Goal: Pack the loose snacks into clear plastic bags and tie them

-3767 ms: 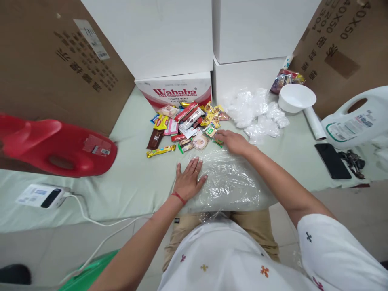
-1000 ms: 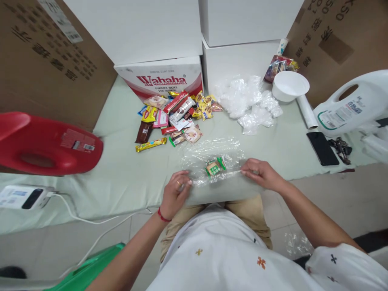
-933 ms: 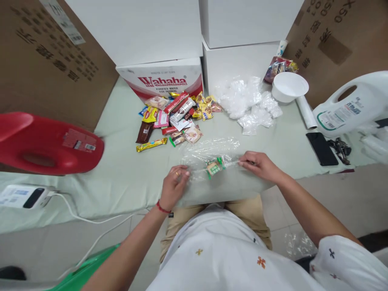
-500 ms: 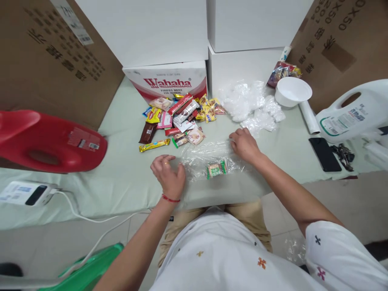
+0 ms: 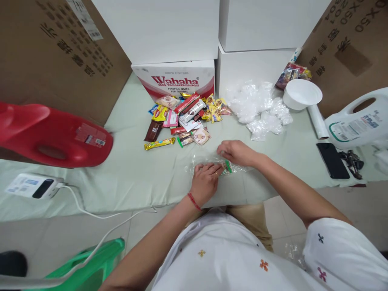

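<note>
A small green-edged snack packet (image 5: 228, 166) lies on a sheet of clear plastic film (image 5: 197, 159) near the table's front edge. My left hand (image 5: 207, 180) rests over the packet with fingers stretched out, covering most of it. Just above, my right hand (image 5: 235, 152) has its fingers pinched together at the film's far edge; it appears to grip the film. A heap of wrapped snacks (image 5: 188, 117) sits farther back, with a yellow snack stick (image 5: 159, 144) at its near left.
Crumpled clear plastic (image 5: 251, 103) lies right of the snacks, beside a white bowl (image 5: 302, 93). A red jug (image 5: 60, 137) and a white device (image 5: 33, 186) with a cable are on the left. A white jug (image 5: 360, 121), phone (image 5: 332, 160) and keys (image 5: 351, 161) are on the right.
My left hand has moved right, from the film's left edge onto the packet. My right hand has come left and nearer, its fingers now pinched. The view has shifted slightly.
</note>
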`<action>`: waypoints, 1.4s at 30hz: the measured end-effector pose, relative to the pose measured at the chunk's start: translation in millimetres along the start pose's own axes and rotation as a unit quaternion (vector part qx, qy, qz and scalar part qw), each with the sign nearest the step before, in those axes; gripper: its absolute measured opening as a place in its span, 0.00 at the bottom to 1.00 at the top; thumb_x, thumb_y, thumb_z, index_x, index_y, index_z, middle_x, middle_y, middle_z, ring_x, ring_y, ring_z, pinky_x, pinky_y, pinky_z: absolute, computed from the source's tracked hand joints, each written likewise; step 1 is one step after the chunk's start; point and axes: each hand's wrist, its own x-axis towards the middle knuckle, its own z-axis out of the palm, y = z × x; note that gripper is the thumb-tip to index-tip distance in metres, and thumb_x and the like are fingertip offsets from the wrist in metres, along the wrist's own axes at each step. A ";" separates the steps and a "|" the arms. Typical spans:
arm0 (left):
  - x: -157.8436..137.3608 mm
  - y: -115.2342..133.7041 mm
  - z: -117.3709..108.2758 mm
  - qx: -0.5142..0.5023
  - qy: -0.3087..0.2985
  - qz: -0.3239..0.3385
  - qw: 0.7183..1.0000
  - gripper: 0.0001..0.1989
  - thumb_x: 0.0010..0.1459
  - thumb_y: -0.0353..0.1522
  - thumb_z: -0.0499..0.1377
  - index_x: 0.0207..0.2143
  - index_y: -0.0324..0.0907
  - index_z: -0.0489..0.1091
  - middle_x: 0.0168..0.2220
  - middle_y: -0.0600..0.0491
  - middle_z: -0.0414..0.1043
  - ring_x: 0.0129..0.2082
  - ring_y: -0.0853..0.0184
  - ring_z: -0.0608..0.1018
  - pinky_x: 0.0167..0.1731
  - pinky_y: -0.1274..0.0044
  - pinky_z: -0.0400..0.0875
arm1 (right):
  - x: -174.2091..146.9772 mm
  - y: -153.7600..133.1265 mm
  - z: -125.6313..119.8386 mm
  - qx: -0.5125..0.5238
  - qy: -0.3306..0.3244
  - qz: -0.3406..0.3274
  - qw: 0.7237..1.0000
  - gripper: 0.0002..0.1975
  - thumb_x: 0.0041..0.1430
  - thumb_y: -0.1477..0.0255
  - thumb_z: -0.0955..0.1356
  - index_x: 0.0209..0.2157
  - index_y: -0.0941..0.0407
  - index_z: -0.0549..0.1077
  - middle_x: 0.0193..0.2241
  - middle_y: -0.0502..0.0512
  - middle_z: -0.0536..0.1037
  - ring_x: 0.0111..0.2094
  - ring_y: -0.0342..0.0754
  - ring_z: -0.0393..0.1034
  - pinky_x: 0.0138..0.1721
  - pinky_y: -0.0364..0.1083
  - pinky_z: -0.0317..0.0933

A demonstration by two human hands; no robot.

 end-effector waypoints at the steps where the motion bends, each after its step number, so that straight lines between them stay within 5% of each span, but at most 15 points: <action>1: 0.1 -2.5 0.3 -0.009 0.010 0.007 1.000 0.24 0.67 0.26 0.52 0.59 0.53 0.74 0.57 0.50 0.79 0.56 0.57 0.76 0.54 0.58 0.62 | -12.5 -4.3 7.0 0.004 -0.007 -0.020 1.000 0.15 0.69 0.75 0.63 0.50 0.58 0.78 0.42 0.59 0.79 0.39 0.49 0.73 0.40 0.43 0.60; 7: -16.1 -27.8 4.7 -0.196 0.118 0.050 0.972 0.16 0.60 0.24 0.53 0.36 0.48 0.79 0.38 0.52 0.83 0.49 0.61 0.80 0.54 0.63 0.69 | -57.4 -17.4 60.6 0.056 -0.022 -0.061 0.996 0.24 0.71 0.77 0.60 0.65 0.52 0.68 0.44 0.59 0.77 0.40 0.49 0.72 0.39 0.44 0.62; 9: -24.2 -40.8 5.3 -0.252 0.213 -0.052 0.942 0.12 0.59 0.26 0.53 0.31 0.46 0.75 0.35 0.52 0.80 0.46 0.62 0.80 0.53 0.66 0.72 | -59.1 -21.9 66.5 0.036 -0.037 -0.060 0.997 0.24 0.72 0.77 0.60 0.65 0.51 0.70 0.43 0.59 0.76 0.40 0.50 0.72 0.38 0.44 0.61; 12: -25.8 -61.0 3.8 -0.226 0.343 -0.298 0.862 0.11 0.65 0.34 0.51 0.38 0.44 0.73 0.42 0.49 0.77 0.48 0.61 0.77 0.54 0.66 0.70 | -56.7 -31.3 63.4 -0.024 -0.056 -0.042 0.997 0.25 0.71 0.76 0.61 0.65 0.49 0.71 0.41 0.59 0.76 0.39 0.51 0.70 0.34 0.45 0.55; 14: -19.0 -70.3 1.3 -0.188 0.319 -0.376 0.850 0.17 0.70 0.40 0.46 0.45 0.44 0.72 0.48 0.46 0.75 0.53 0.60 0.74 0.59 0.63 0.66 | -55.2 -36.9 58.6 -0.043 -0.058 -0.033 0.997 0.25 0.70 0.75 0.63 0.65 0.48 0.71 0.41 0.59 0.76 0.39 0.51 0.69 0.33 0.45 0.52; 18: -4.1 -66.9 -10.5 -0.128 0.141 -0.342 0.920 0.15 0.59 0.46 0.61 0.34 0.44 0.73 0.52 0.43 0.75 0.62 0.50 0.68 0.65 0.57 0.58 | -54.9 -41.2 52.7 -0.036 -0.052 -0.015 0.998 0.21 0.72 0.72 0.62 0.63 0.48 0.74 0.40 0.59 0.76 0.36 0.49 0.68 0.32 0.46 0.48; 20: -1.2 -54.9 -20.9 -0.102 0.064 -0.330 0.936 0.13 0.52 0.43 0.66 0.27 0.44 0.70 0.47 0.44 0.76 0.57 0.49 0.72 0.58 0.60 0.65 | -54.6 -40.6 53.4 -0.025 -0.051 0.000 0.998 0.21 0.73 0.71 0.62 0.62 0.47 0.74 0.40 0.59 0.76 0.35 0.49 0.67 0.31 0.46 0.46; 22: 0.5 -38.5 -31.8 -0.118 0.010 -0.320 0.940 0.11 0.55 0.40 0.62 0.25 0.44 0.67 0.34 0.49 0.75 0.42 0.56 0.77 0.45 0.67 0.71 | -52.4 -39.7 57.0 -0.012 -0.049 0.014 0.999 0.19 0.73 0.72 0.62 0.60 0.47 0.76 0.40 0.58 0.77 0.35 0.48 0.67 0.31 0.45 0.46; 26: 11.7 -2.8 -38.4 -0.257 0.000 -0.295 0.920 0.13 0.60 0.43 0.58 0.30 0.44 0.70 0.20 0.59 0.66 0.23 0.67 0.71 0.28 0.77 0.65 | -43.7 -38.4 69.8 0.022 -0.022 0.008 0.999 0.16 0.71 0.75 0.63 0.51 0.53 0.81 0.40 0.60 0.77 0.37 0.50 0.68 0.34 0.45 0.52; 30: 28.8 13.7 -20.6 -0.335 -0.009 -0.276 0.901 0.14 0.62 0.34 0.52 0.37 0.41 0.79 0.28 0.54 0.77 0.29 0.66 0.77 0.32 0.76 0.70 | -50.7 -31.5 73.7 0.107 0.042 -0.051 0.992 0.14 0.66 0.79 0.64 0.46 0.57 0.81 0.44 0.64 0.78 0.45 0.54 0.69 0.45 0.49 0.62; 33: 32.8 12.9 -6.3 -0.262 0.009 -0.227 0.938 0.17 0.59 0.27 0.53 0.41 0.43 0.81 0.39 0.50 0.80 0.40 0.64 0.80 0.44 0.73 0.73 | -72.5 -16.5 64.5 0.210 0.052 -0.108 0.970 0.16 0.67 0.74 0.64 0.51 0.53 0.80 0.49 0.61 0.77 0.50 0.53 0.70 0.52 0.51 0.65; 35: 31.2 13.4 -0.1 -0.180 0.017 -0.191 0.965 0.16 0.59 0.26 0.56 0.42 0.45 0.82 0.42 0.49 0.78 0.44 0.60 0.78 0.49 0.69 0.73 | -85.6 -4.0 57.8 0.249 0.111 -0.054 0.961 0.17 0.70 0.71 0.62 0.53 0.51 0.79 0.49 0.59 0.78 0.50 0.52 0.71 0.53 0.51 0.65; 38: 28.9 18.4 5.8 -0.081 0.053 -0.199 0.975 0.13 0.59 0.30 0.61 0.45 0.48 0.82 0.45 0.46 0.74 0.49 0.55 0.75 0.52 0.63 0.71 | -91.3 9.9 57.0 0.160 0.220 0.156 0.950 0.18 0.70 0.66 0.65 0.56 0.54 0.76 0.46 0.62 0.77 0.49 0.57 0.68 0.55 0.56 0.62; 42: 30.1 21.6 13.3 -0.036 0.110 -0.292 0.949 0.28 0.52 0.37 0.70 0.55 0.42 0.73 0.59 0.40 0.65 0.61 0.46 0.67 0.59 0.55 0.67 | -81.2 8.1 69.1 0.053 0.141 0.268 0.952 0.19 0.59 0.64 0.74 0.49 0.57 0.78 0.46 0.64 0.75 0.49 0.60 0.63 0.53 0.55 0.61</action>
